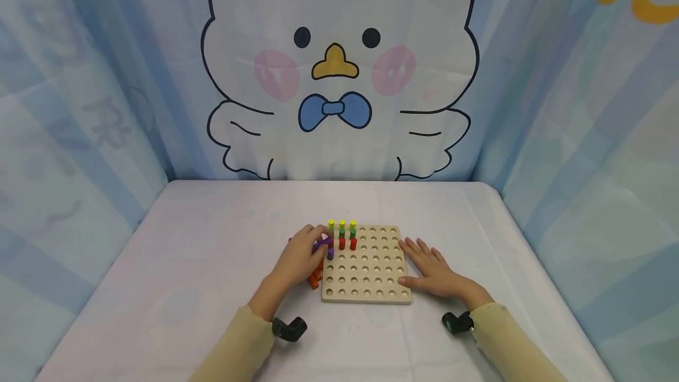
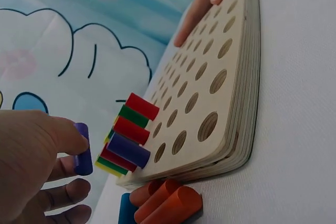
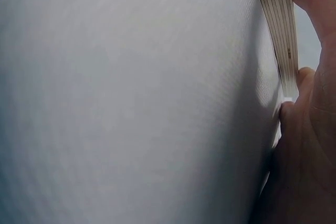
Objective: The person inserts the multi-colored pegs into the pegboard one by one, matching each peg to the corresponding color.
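Observation:
A light wooden pegboard [image 1: 366, 295] with rows of round holes lies on the table. My left hand [image 1: 298, 257] is over its left edge and pinches a purple peg [image 2: 83, 157] between thumb and finger. Just beside that hand, another purple peg [image 2: 128, 151] stands in a hole of the left column. Behind it are short rows of red pegs [image 1: 353, 244], green pegs [image 1: 353, 233] and yellow pegs [image 1: 342, 224]. My right hand [image 1: 437, 273] rests at the board's right edge, fingers spread, with thumb and fingertips on the rim.
Loose orange pegs [image 2: 176, 205] lie on the white tabletop [image 1: 212, 240] against the board's left side, a blue peg [image 2: 127, 209] next to them. More purple shows behind the left hand. A printed curtain [image 1: 339, 152] hangs at the table's back edge.

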Motion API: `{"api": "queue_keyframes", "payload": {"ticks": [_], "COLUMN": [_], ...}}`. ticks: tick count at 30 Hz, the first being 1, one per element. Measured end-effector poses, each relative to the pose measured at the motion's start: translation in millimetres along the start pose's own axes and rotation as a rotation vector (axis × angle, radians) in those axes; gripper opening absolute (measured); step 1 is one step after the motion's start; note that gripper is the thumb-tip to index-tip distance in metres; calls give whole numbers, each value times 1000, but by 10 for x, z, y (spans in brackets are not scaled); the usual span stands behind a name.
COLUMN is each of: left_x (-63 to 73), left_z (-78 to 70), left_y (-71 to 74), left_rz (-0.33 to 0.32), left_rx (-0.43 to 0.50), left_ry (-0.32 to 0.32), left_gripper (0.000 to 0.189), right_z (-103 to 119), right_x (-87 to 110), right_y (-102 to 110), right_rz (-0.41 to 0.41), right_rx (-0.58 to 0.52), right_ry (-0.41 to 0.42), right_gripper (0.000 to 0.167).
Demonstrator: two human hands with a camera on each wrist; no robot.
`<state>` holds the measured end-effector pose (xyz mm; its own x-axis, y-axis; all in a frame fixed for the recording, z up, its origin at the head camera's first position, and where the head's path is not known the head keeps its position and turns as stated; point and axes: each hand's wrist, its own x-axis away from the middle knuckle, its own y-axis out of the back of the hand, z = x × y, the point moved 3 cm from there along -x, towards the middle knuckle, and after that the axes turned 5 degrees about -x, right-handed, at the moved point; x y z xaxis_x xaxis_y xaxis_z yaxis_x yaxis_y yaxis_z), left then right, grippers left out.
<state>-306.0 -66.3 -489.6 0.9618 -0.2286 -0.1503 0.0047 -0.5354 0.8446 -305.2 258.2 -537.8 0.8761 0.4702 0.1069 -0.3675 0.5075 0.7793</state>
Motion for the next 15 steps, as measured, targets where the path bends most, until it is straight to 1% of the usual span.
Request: {"api": "queue_keyframes", "payload": {"ticks": [6,11,15], "left_x": [-33,-64,-74], "left_z": [-74,-100,-125], "left_y": [-21,-56,-81], "left_rz": [-36,-65,-68], "left_rx": [21,25,36], "left_ry": [-24,-17,-4], "left_gripper": [26,26,24], "right_z": [-25,-43,-9], "right_x": [-5,-9,-5], "right_y": [-27,-47,-25], "right_rz": [-22,-33,-23], "right_rx": [4,7,0], "right_ry": [8,9,12], "right_gripper": [95,95,95]}}
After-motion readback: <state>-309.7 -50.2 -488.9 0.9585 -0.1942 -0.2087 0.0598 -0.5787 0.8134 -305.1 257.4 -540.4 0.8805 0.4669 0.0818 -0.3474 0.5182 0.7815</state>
